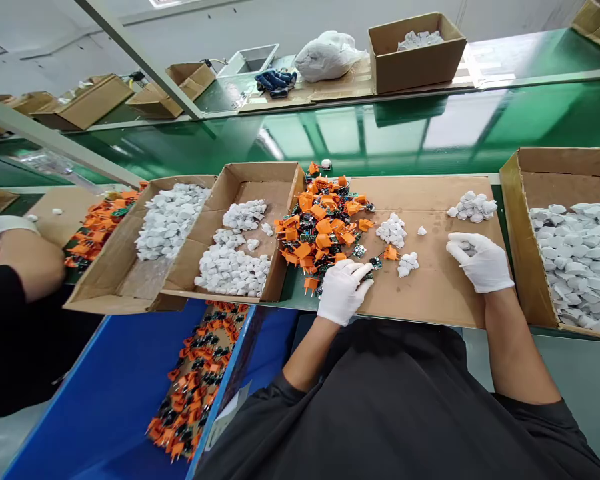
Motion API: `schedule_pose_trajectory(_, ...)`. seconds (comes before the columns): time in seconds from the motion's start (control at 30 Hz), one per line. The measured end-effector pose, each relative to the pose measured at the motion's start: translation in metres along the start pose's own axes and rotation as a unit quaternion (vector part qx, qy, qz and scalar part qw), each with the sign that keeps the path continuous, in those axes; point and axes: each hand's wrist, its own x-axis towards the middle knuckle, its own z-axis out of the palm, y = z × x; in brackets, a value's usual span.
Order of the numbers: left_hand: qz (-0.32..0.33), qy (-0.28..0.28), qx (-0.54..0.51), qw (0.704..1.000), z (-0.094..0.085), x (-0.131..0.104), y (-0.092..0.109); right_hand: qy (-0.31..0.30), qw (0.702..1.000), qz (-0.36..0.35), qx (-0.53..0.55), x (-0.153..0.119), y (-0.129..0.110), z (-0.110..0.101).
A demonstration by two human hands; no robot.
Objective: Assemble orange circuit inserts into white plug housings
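My left hand (343,292), in a white glove, has its fingertips closed at a small green circuit board (376,263), which lies beside an orange plug part (391,253). A heap of orange plug parts with boards (320,230) is just beyond that hand. Over the right side of the cardboard sheet (430,293), my right hand (481,263), also gloved, has its thumb and fingers curled together around what looks like a small white piece (467,247). Small piles of white pieces lie on the sheet: one near its middle (392,231), one nearer me (409,264), one beyond my right hand (473,207).
Boxes of white pieces stand left (235,270) and right (575,267), with another box (173,220) farther left. A co-worker's gloved hand (10,225) is at the far left. Below, a blue bin (115,387) holds orange parts. A green conveyor (340,137) runs behind.
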Motion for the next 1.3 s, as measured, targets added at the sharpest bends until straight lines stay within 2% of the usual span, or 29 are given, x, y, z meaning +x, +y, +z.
schedule_pose_trajectory(0.1, -0.026, 0.036, -0.098, 0.994, 0.005, 0.0, -0.002, 0.009, 0.996, 0.017, 0.093, 0.001, -0.003, 0.001)
schedule_pose_trajectory(0.17, -0.056, 0.051, -0.247, 0.966, 0.006, -0.002, 0.003, -0.018, 0.985, 0.038, 0.169, -0.003, -0.012, 0.002)
schedule_pose_trajectory(0.2, -0.081, 0.049, -0.342, 0.935, 0.007, -0.003, 0.007, -0.034, 0.978, 0.049, 0.201, -0.008, -0.019, 0.003)
schedule_pose_trajectory(0.23, -0.112, 0.043, -0.44, 0.89, 0.007, -0.004, 0.012, -0.049, 0.972, 0.054, 0.225, -0.014, -0.027, 0.005)
schedule_pose_trajectory(0.3, -0.175, 0.033, -0.602, 0.778, 0.011, -0.006, 0.022, -0.06, 0.963, 0.045, 0.26, -0.032, -0.044, 0.011)
schedule_pose_trajectory(0.37, -0.216, 0.022, -0.696, 0.684, 0.017, -0.006, 0.031, -0.06, 0.956, -0.005, 0.287, -0.052, -0.062, 0.02)
schedule_pose_trajectory(0.43, -0.25, -0.002, -0.739, 0.626, 0.024, -0.005, 0.037, -0.074, 0.952, -0.066, 0.289, -0.067, -0.078, 0.028)
schedule_pose_trajectory(0.5, -0.28, -0.022, -0.754, 0.594, 0.03, -0.005, 0.042, -0.084, 0.951, -0.144, 0.26, -0.075, -0.089, 0.035)
schedule_pose_trajectory(0.57, -0.292, -0.024, -0.764, 0.575, 0.035, -0.005, 0.046, -0.085, 0.944, -0.222, 0.227, -0.074, -0.095, 0.038)
schedule_pose_trajectory(0.63, -0.292, -0.03, -0.777, 0.558, 0.037, -0.004, 0.05, -0.08, 0.938, -0.273, 0.198, -0.07, -0.096, 0.041)
schedule_pose_trajectory(0.77, -0.298, -0.062, -0.785, 0.539, 0.036, -0.003, 0.051, -0.052, 0.942, -0.288, 0.163, -0.069, -0.093, 0.047)
schedule_pose_trajectory(0.87, -0.294, -0.079, -0.778, 0.55, 0.032, -0.004, 0.044, -0.035, 0.949, -0.271, 0.16, -0.074, -0.09, 0.051)
schedule_pose_trajectory(1.0, -0.29, -0.082, -0.75, 0.589, 0.029, -0.004, 0.034, -0.055, 0.956, -0.218, 0.189, -0.079, -0.088, 0.057)
schedule_pose_trajectory(1.17, -0.287, -0.073, -0.751, 0.59, 0.03, -0.006, 0.032, -0.086, 0.955, -0.182, 0.216, -0.081, -0.086, 0.061)
schedule_pose_trajectory(1.3, -0.285, -0.081, -0.738, 0.606, 0.032, -0.008, 0.033, -0.056, 0.961, -0.186, 0.195, -0.084, -0.084, 0.067)
